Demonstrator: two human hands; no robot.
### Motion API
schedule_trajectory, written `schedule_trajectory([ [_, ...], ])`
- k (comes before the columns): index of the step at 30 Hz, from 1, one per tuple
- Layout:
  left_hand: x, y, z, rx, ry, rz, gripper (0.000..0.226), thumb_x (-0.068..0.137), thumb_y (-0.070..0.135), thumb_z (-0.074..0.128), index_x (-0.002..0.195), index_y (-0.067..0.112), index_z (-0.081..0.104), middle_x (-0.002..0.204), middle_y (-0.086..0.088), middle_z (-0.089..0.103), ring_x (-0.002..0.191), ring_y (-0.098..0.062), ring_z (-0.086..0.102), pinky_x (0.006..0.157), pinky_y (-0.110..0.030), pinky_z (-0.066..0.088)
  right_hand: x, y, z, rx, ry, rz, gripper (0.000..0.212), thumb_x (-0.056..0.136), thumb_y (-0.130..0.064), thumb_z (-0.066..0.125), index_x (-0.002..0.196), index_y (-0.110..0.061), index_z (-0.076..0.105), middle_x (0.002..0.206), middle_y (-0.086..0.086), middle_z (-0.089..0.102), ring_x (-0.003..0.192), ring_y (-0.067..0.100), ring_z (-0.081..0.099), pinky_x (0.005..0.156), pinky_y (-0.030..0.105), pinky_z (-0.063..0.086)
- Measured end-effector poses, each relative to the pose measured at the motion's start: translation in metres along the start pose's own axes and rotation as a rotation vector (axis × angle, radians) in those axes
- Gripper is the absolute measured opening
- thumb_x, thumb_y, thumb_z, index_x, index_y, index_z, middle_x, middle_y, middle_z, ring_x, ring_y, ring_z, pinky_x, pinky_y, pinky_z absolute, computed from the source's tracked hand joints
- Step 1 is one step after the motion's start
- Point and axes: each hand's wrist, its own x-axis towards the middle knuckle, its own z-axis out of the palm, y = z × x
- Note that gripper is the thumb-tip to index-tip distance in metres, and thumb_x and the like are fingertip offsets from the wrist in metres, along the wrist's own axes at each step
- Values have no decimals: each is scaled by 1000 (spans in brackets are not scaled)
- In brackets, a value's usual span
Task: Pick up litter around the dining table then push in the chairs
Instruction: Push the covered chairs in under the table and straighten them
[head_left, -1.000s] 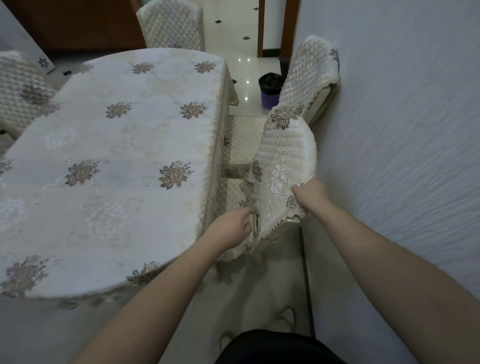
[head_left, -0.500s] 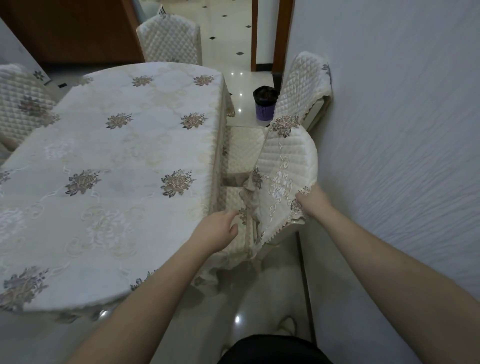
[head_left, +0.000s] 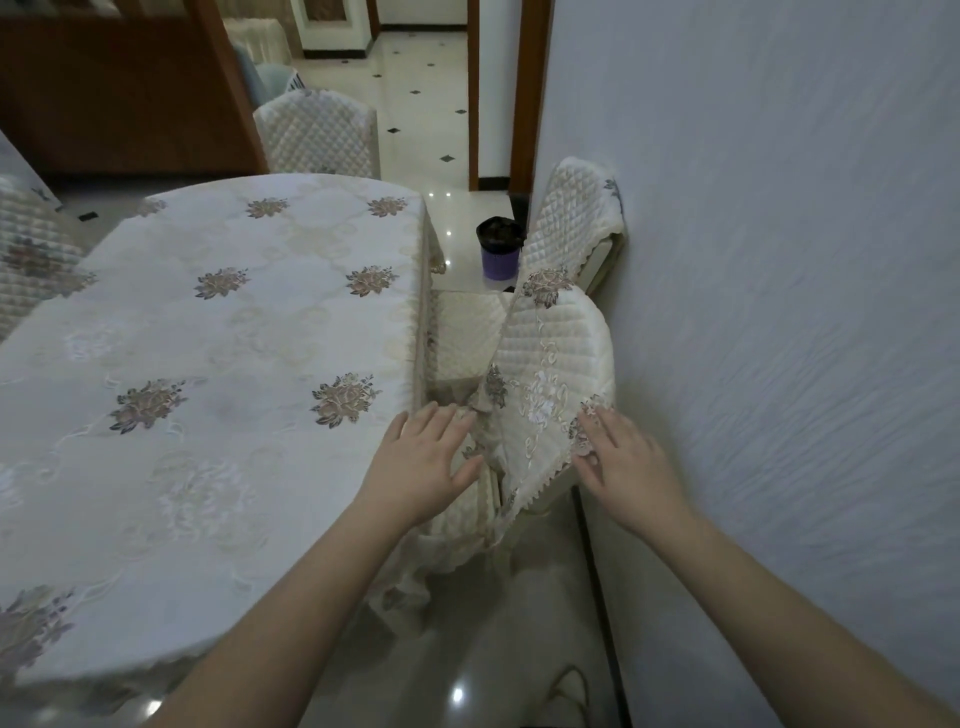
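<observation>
No writing or brand can be read anywhere; the near chair (head_left: 553, 374), in a quilted cream cover, stands at 1 o'clock of the desk (head_left: 218, 374), its seat tucked under the cloth's edge, its back close to the wall (head_left: 779, 312) at 3 o'clock; left hand (head_left: 423, 462) spread flat, grip empty, beside the chair back; right hand (head_left: 626, 462) spread too, fingertips touching the cover's lace hem; a second chair (head_left: 576, 228) at 12 o'clock behind it; a purple bin (head_left: 500, 249) on the floor beside that; another chair (head_left: 317, 132) at the desk's far end.
</observation>
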Motion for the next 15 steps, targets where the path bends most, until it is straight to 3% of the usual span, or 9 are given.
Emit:
schedule_trajectory([
  [6,-16,10,-22,6,33,-18,77,81,67,-3,150,37,14,159,7,18,146,-15,8,117,-44,3,-14,-11,-16,-40,57,-12,73,89,-59,5,150,-26,29,157,1,25,144,21,21,115,40,18],
  [10,-25,9,-41,18,48,-50,78,80,68,-5,150,38,9,160,8,13,147,-14,5,118,-44,2,-7,-19,-30,-32,76,-51,71,90,-57,7,149,-24,31,156,2,29,144,21,23,114,38,18],
  [15,-32,1,-67,43,85,-127,77,83,68,-1,151,35,13,159,7,17,147,-16,8,118,-46,6,17,-33,-44,-25,101,-143,62,95,-51,21,142,-19,44,146,6,45,135,25,40,108,45,33],
])
